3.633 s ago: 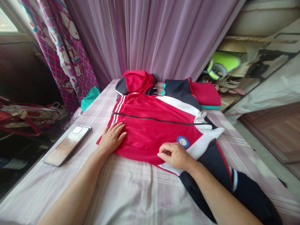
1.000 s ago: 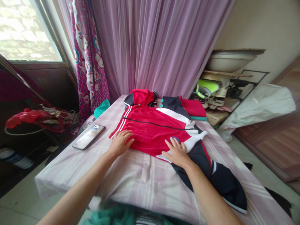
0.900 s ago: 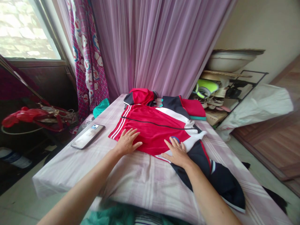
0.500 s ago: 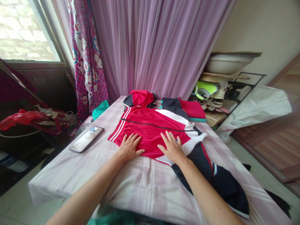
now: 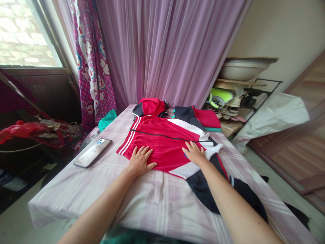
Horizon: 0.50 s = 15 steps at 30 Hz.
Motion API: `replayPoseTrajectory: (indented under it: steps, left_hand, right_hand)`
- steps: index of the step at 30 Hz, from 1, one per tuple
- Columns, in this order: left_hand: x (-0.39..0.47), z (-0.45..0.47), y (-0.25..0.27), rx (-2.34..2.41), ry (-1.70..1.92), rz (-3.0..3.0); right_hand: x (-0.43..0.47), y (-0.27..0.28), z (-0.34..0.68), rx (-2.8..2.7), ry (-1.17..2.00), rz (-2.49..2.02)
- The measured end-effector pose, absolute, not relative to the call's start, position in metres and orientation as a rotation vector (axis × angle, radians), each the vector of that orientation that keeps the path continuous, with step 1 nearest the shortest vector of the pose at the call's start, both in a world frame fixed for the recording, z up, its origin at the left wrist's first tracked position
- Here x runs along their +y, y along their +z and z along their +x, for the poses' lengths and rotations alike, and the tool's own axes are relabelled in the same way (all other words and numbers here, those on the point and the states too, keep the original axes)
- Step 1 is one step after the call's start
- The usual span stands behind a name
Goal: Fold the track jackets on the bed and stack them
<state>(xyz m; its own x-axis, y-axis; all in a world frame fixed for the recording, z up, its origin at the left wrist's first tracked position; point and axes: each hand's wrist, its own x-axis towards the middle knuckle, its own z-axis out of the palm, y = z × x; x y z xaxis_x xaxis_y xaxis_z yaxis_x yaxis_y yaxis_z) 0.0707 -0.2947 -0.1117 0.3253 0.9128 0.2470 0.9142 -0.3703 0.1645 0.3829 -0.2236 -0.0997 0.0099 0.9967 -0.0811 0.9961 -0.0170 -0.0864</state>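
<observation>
A red, white and navy zip jacket (image 5: 162,145) lies spread on the table, its striped hem to the left and its collar to the right. Its black zip runs across the red front. My left hand (image 5: 140,160) rests flat on the red cloth near the hem, fingers spread. Flat on the chest near the collar lies my right hand (image 5: 195,153), fingers apart, partly covering a small blue emblem. The near navy sleeve (image 5: 203,189) stretches toward the table's right front, partly hidden under my right forearm.
A phone (image 5: 93,153) lies left of the jacket. Behind it are a bundled red and navy garment (image 5: 152,106) and folded red cloth (image 5: 208,118). A checked cloth covers the table (image 5: 76,196). A shoe rack (image 5: 243,101) and white sack (image 5: 276,113) stand to the right.
My right hand has slid to the right and slightly away across the jacket's chest, uncovering part of the blue emblem. My left hand stays in place on the cloth.
</observation>
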Motion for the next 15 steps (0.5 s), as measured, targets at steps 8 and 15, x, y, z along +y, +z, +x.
replayPoseTrajectory:
  steps: [8,15]
  left_hand:
    - [-0.294,0.070,-0.111,-1.746,-0.496,-2.548]
    - [-0.296,0.069,-0.109,-1.737,-0.523,-2.532]
  right_hand:
    - [-0.223,-0.101,0.417,-2.149,0.156,-2.346]
    - [-0.225,-0.103,0.413,-2.120,0.114,-2.334]
